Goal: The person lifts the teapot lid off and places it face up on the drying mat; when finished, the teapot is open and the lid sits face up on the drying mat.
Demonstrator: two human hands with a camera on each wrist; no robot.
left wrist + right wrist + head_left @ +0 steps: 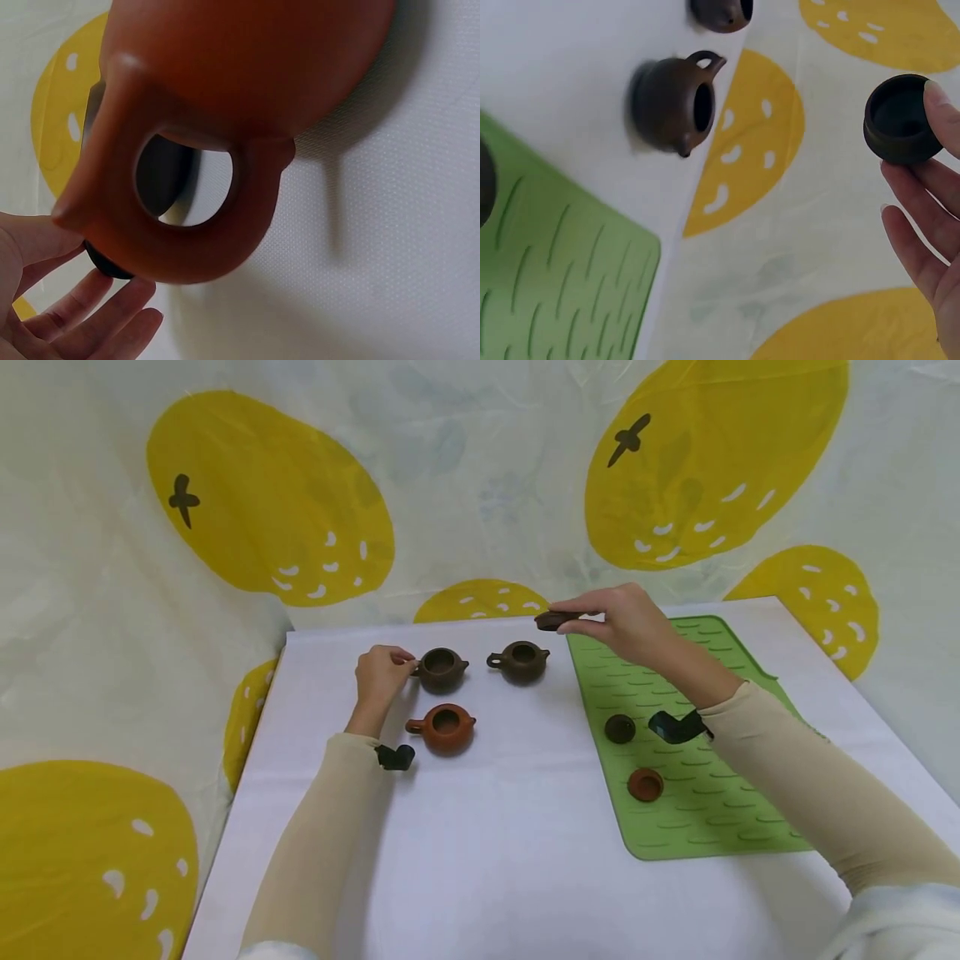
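My left hand (384, 677) pinches the handle of a dark brown teapot (441, 671) at the back left of the white table. In the left wrist view, a reddish-brown teapot (247, 60) in front hides most of that dark pot. Raised above the table's back edge, my right hand (626, 620) holds a small dark lid (904, 120) between thumb and fingers, its hollow side visible in the right wrist view. Another dark teapot (523, 662), its top uncovered, stands between the hands. The reddish-brown teapot (447, 729), also uncovered, sits nearer the front.
On the right lies a green ridged mat (697, 827), partly under my right forearm. It bears a dark lid (620, 728) and a reddish-brown lid (646, 785) near its left edge. A cloth with yellow fruit shapes (270, 502) hangs behind the table.
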